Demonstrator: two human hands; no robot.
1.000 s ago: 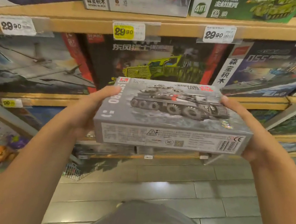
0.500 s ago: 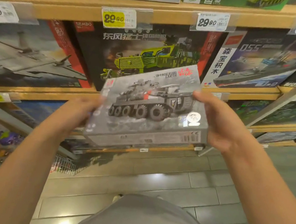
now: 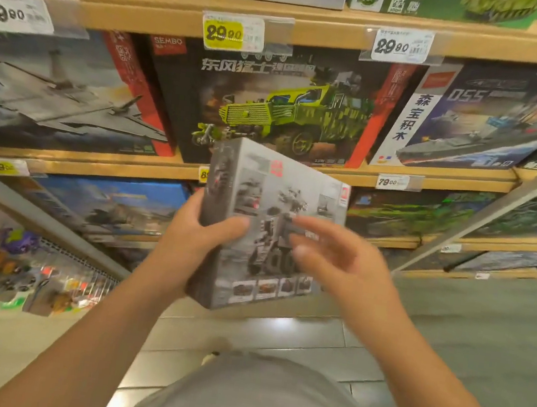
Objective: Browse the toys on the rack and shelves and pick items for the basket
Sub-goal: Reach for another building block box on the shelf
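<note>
Box (image 3: 271, 224) upright before the shelves (image 3: 299, 169), back panel showing. Left hand (image 3: 202, 228) gripping its left edge; right hand (image 3: 332, 256) loose-fingered, blurred, contact unclear. Best steadied at both edges while reading, before basketing.

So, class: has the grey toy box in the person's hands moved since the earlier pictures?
Yes. The grey toy box has turned from lying flat to standing on end, its back facing us, in front of the green truck box on the shelf. Only the left hand grips it.
</note>
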